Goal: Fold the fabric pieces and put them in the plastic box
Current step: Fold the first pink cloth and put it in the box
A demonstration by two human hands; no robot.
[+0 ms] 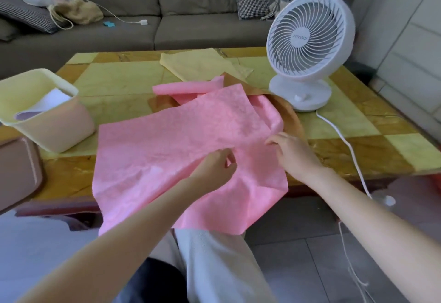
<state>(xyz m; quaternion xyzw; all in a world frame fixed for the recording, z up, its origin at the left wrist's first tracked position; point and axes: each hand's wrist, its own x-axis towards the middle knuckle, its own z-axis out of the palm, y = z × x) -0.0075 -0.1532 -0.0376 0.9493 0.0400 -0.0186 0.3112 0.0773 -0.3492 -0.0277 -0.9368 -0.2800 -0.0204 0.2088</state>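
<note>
Lightly pinching pink fabric [155, 150] mid-sheet with left hand [216, 166] and right hand [291, 153], over table's [358, 159] near edge. Looks thin, limp, light; probably best taken at corners, then into plastic box [72, 91].

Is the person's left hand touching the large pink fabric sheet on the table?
Touching. The head view shows the left hand on the large pink fabric sheet, its fingers pinching a raised fold.
</note>
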